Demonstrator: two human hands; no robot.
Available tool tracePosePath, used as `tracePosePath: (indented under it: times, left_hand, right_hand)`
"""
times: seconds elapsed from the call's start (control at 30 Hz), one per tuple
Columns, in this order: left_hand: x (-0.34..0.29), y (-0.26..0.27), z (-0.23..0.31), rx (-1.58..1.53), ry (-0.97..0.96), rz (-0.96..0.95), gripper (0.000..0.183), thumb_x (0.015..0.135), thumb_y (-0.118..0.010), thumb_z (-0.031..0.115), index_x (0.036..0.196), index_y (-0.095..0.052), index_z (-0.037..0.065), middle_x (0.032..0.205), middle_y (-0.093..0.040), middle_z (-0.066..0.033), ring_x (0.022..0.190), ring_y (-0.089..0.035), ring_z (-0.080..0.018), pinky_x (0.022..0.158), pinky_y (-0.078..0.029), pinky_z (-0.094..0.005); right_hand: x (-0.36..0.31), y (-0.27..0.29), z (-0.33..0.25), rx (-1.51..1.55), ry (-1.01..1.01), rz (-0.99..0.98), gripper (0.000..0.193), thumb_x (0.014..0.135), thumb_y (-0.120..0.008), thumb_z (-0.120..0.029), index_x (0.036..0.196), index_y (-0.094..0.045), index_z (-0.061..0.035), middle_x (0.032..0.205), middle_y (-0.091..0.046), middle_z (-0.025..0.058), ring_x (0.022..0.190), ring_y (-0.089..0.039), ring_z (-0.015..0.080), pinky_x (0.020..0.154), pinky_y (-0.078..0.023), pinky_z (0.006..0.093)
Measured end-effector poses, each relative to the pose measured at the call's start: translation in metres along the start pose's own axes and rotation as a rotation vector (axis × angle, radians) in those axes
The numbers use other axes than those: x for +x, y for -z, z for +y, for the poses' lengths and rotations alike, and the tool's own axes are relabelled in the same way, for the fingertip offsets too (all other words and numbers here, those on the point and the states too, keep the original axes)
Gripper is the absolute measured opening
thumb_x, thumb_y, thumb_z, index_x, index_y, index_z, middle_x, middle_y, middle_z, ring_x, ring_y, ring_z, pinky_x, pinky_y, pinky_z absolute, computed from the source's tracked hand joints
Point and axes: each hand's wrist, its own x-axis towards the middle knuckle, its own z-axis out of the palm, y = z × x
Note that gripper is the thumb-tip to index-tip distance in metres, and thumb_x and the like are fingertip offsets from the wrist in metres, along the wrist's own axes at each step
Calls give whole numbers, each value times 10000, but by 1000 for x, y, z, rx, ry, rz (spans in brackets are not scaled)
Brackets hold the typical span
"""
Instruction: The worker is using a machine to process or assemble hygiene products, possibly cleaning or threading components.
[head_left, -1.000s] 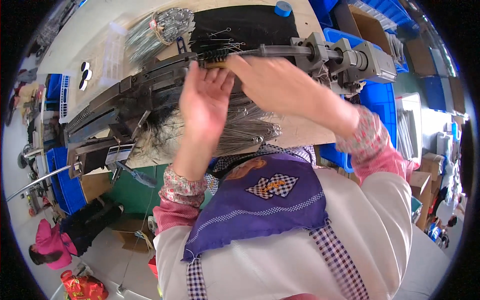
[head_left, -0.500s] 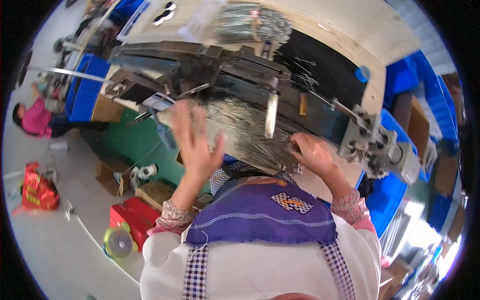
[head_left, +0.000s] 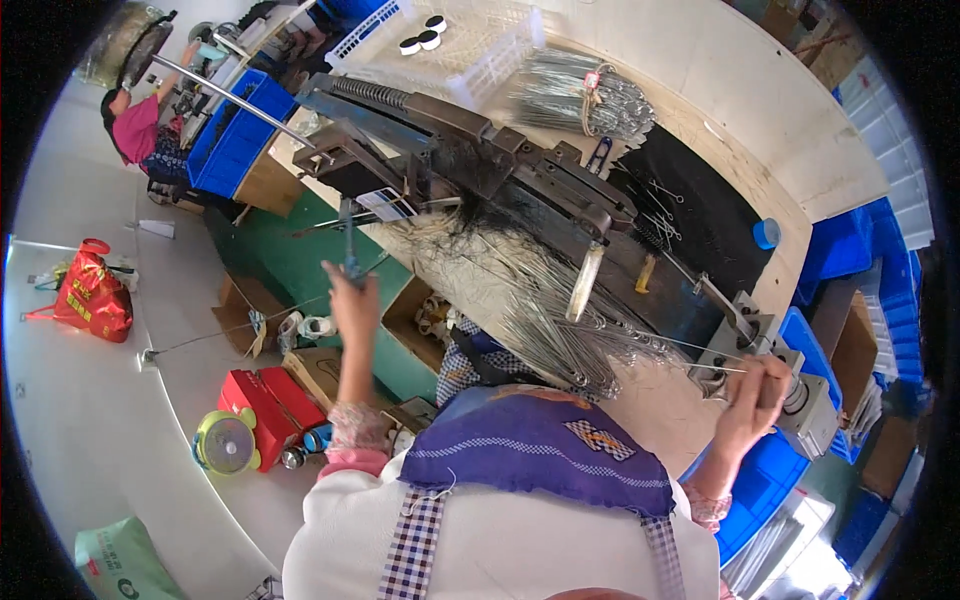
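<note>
Hands well apart: my right hand (head_left: 752,395) pinches thin wires (head_left: 715,368), which run left toward the pile (head_left: 562,335) on the surface (head_left: 650,405), near side of the machine (head_left: 520,165). My left hand (head_left: 353,308) is at the blue handle's (head_left: 350,243) lower end; cannot tell whether it grips

We are seeing a plain white garment (head_left: 480,530) covering the torso. Over it, a purple apron bib (head_left: 530,450) is hanging from dark-and-white checked straps (head_left: 410,545). On the bib we are noting a checked patch (head_left: 598,440) bearing orange marks. A loose white thread (head_left: 447,483) is trailing beside the left strap. Floral cuffs (head_left: 358,428) are encircling both forearms, the left one bordering a pink sleeve (head_left: 357,461).
</note>
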Motion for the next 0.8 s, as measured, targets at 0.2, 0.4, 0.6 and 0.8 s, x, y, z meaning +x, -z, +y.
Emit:
tracePosePath:
  times: [0.2,0.4,0.6,0.8]
  left_hand:
    - [-51,116,192,-956,-903,-768,646,964,-470,244,1487,-170,13,1460,-365,-225,1353,-350,-357,1130,-225,-404]
    - [-56,105,193,-993,-924,-1101,276,1030,-371,233,1109,-477,-9,876,-567,-65,698,-561,-139,666,-476,-307]
    - [-73,47,203,-1173,-178,-1329,232,1041,-361,227,1067,-488,34,903,-536,-31,732,-533,-106,652,-464,-249]
    - [-90,82,240,-1657,109,-1700,221,1020,-418,285,908,-494,111,768,-471,9,506,-380,-68,412,-268,-212]
  right_hand:
    - [8,-32,-62,-425,247,-372,153,761,-639,65,895,-621,-7,845,-642,91,726,-617,172,670,-496,286]
    - [33,-96,-78,-293,476,-567,249,773,-669,48,1010,-627,-17,889,-669,124,746,-674,257,656,-529,318]
    - [63,-69,-31,-833,597,-468,162,794,-598,8,952,-630,-7,876,-599,97,792,-625,270,683,-528,353]
    - [80,-89,-9,-1049,764,-573,152,750,-588,-55,895,-625,-29,833,-579,81,848,-591,258,713,-521,349]
